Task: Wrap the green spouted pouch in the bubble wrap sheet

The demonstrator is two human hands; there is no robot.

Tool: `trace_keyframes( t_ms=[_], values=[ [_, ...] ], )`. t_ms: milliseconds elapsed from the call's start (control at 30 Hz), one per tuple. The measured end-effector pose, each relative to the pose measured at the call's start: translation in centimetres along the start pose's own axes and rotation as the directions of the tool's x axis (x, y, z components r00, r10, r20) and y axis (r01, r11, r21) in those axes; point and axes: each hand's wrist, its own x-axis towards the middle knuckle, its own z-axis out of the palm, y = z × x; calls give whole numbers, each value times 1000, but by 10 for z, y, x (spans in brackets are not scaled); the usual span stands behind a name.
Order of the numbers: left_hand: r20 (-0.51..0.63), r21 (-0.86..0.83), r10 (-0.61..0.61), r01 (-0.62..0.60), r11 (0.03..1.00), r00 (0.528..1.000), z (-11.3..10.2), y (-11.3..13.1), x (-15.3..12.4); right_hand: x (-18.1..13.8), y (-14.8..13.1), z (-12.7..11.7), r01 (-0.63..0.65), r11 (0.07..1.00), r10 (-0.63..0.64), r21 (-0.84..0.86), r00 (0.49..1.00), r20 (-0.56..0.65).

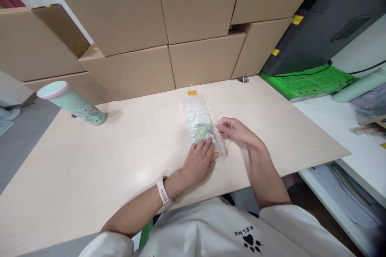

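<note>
A flat packet wrapped in clear bubble wrap [196, 106] lies lengthwise on the table. Through the plastic shows a pale green and white item [203, 129], whose kind I cannot make out. My left hand [199, 160] rests on the packet's near end, fingers stretched out and lying on top. At the packet's right edge, my right hand [233, 129] pinches the bubble wrap between thumb and bent fingers. One orange tape piece [192, 93] sits at the far end, and another orange tape piece [215, 154] shows beside my left fingers.
A mint tumbler with a pink rim [75, 104] stands at the table's left. Stacked cardboard boxes [202, 62] line the back edge. On the right are a green plastic pallet [307, 82], a dark grey case [325, 24] and a white side surface [331, 116].
</note>
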Motion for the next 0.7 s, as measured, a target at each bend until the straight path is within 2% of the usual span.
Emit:
trace_keyframes(
  t_ms=[67,133,200,233,300,367,467,533,600,700],
  values=[
    [-5,-8,10,-10,1000,1000,2,-1,-4,2,2,-1,-95,986,83,-137,992,-95],
    [-2,-5,14,-14,1000,1000,5,-2,-7,4,4,0,-202,910,153,-362,975,-161],
    [2,2,17,-17,1000,1000,7,-2,-7,5,5,3,-204,854,169,-478,979,-114],
    [2,7,18,-18,1000,1000,7,-3,-8,6,5,5,-169,862,151,-478,986,-77],
    [-1,17,22,-22,1000,1000,8,-3,-8,5,5,8,-87,927,81,-365,996,-30],
    [-4,25,24,-24,999,1000,8,-4,-9,5,5,9,-25,993,27,-112,999,21],
    [-12,18,24,-24,1000,1000,7,-5,-12,6,7,10,-21,959,-37,282,980,198],
    [-18,8,16,-16,1000,1000,7,-6,-13,9,9,12,-53,914,-70,401,956,285],
    [-20,-5,3,-3,1000,1000,8,-6,-13,11,11,17,-74,894,-57,442,959,276],
    [-23,-44,-6,5,999,1000,9,-7,-13,15,11,27,-101,896,52,433,991,123]
  ],
)
